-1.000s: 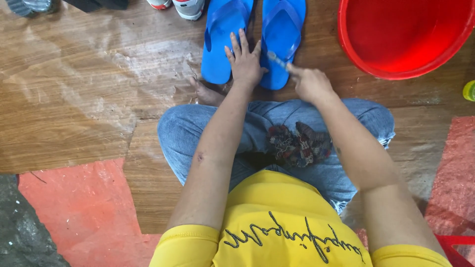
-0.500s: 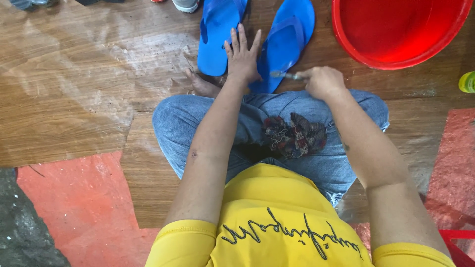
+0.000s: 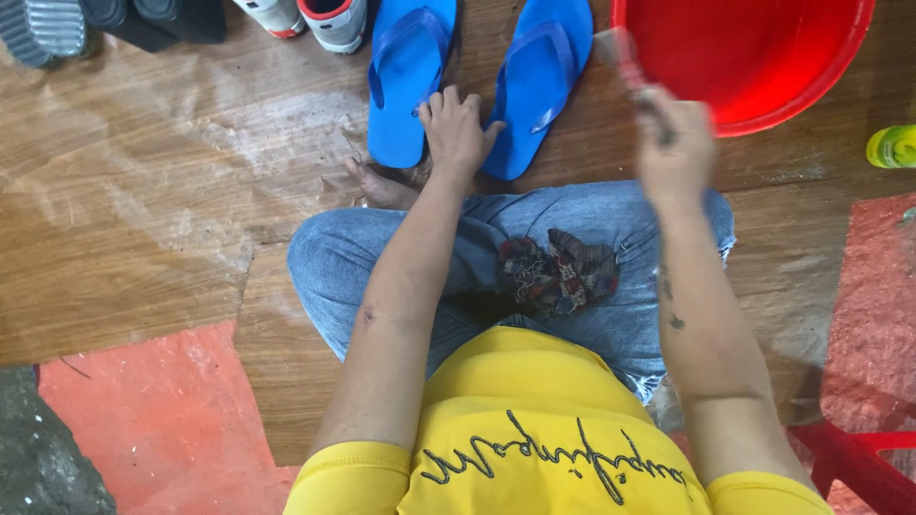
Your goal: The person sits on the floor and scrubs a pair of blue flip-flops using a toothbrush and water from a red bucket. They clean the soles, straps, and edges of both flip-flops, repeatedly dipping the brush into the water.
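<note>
Two blue flip-flops lie side by side on the wooden floor in front of my crossed legs. My left hand (image 3: 458, 129) rests with spread fingers between them, touching the left flip-flop (image 3: 405, 76) and the heel of the right flip-flop (image 3: 544, 76). My right hand (image 3: 673, 143) is raised and blurred, closed around a small brush (image 3: 625, 57) whose head reaches the rim of the red basin (image 3: 763, 105).
Several other shoes (image 3: 329, 19) stand along the top edge. A green-yellow bottle (image 3: 892, 145) lies at the right. A patterned cloth (image 3: 558, 272) sits in my lap. Red mats (image 3: 162, 420) cover the floor at lower left and right.
My right hand has lifted the brush off the right flip-flop and swung it right, up to the red basin. My left hand stays on the flip-flops.
</note>
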